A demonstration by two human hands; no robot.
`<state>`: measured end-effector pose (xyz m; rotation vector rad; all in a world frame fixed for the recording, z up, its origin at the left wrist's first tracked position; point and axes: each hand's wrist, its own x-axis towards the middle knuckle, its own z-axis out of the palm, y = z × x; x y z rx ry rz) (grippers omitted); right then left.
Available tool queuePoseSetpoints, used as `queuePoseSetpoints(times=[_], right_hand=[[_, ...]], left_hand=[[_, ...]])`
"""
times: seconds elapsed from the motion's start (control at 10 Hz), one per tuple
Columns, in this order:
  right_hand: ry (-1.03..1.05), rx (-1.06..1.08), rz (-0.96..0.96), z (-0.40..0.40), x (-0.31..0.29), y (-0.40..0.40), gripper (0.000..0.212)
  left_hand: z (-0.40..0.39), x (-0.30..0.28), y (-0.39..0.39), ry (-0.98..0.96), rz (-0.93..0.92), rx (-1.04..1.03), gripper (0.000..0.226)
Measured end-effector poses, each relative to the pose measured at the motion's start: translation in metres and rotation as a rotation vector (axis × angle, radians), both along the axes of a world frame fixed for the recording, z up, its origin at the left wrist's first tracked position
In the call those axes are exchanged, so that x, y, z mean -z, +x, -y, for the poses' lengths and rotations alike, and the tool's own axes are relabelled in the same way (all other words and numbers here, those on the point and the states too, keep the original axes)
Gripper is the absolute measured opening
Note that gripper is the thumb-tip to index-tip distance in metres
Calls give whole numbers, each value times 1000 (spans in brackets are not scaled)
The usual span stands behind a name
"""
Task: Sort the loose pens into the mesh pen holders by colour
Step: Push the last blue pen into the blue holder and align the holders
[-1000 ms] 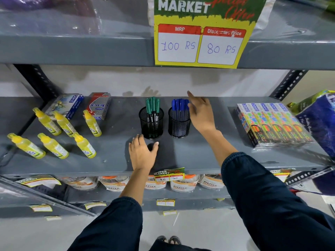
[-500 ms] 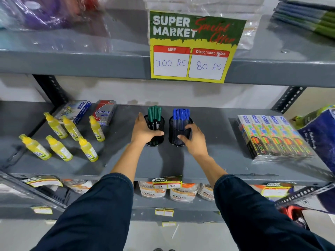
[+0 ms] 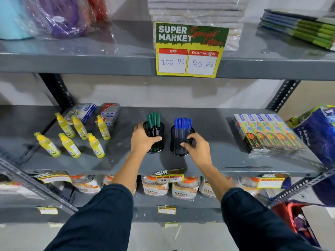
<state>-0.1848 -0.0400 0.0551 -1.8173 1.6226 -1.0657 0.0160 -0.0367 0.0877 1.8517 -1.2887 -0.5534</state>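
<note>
Your left hand (image 3: 143,140) is wrapped around the left pen holder (image 3: 155,137), thumb across its front and fingers behind, so that grip is closed on the cup. Your right hand (image 3: 198,148) holds the right pen holder (image 3: 179,142) from its near right side, fingertips (image 3: 184,144) pressed to the mesh. Both holders are round black wire-mesh cups, standing upright just beside each other, with a small gap between them, in the middle of the grey metal shelf (image 3: 208,160). The left one carries green pens (image 3: 153,120), caps up; the right one carries blue pens (image 3: 182,124), also caps up and packed close.

To your left on the same shelf lie six yellow glue bottles (image 3: 69,145), tilted, with two flat packets (image 3: 109,113) behind them. To your right sits a row of colourful boxes (image 3: 266,133), well apart from the holders. A price sign (image 3: 189,49) reading 100 RS and 80 RS hangs from the shelf above. Dark sleeves (image 3: 108,214) cover both forearms.
</note>
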Motion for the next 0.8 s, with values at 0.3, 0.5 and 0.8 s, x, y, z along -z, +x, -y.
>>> queuePoseSetpoints(times=[0.3, 0.5, 0.8], right_hand=[[27, 37, 30, -38, 1, 1, 24], [25, 62, 26, -44, 0, 3, 26], [21, 55, -92, -60, -21, 2, 57]], left_hand=[[-37, -1, -3, 47, 40, -10, 81], [-46, 3, -8, 63, 46, -16, 87], [-59, -2, -14, 69, 157, 69, 114]])
